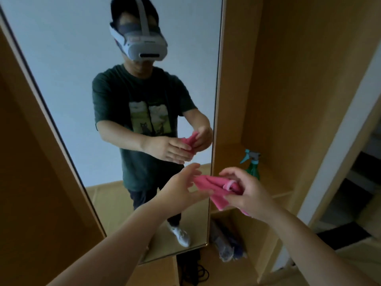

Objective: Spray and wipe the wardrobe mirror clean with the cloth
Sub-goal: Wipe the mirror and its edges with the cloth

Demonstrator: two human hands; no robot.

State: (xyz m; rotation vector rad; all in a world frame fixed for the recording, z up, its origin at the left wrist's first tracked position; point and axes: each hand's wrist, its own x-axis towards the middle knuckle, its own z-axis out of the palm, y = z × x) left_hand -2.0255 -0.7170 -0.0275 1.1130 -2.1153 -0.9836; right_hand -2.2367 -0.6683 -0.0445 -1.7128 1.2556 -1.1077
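— On the left, what is standing there?
— The mirror (61,79) is standing there, in the brown wardrobe (288,79). It is showing a person in a green shirt.
— What is the left hand doing?
— The left hand (181,186) is reaching out in front of the mirror's low part. Its fingers are spreading out straight and touching the left end of the pink cloth (214,188).
— And the right hand?
— The right hand (245,193) is curling its fingers round the cloth and gripping it, all bunched up. The cloth is hanging in the air between both hands, near the mirror's right edge.
— Where is the bottle sitting?
— The green bottle (252,169) is standing upright on a shelf (276,182), just behind the right hand.
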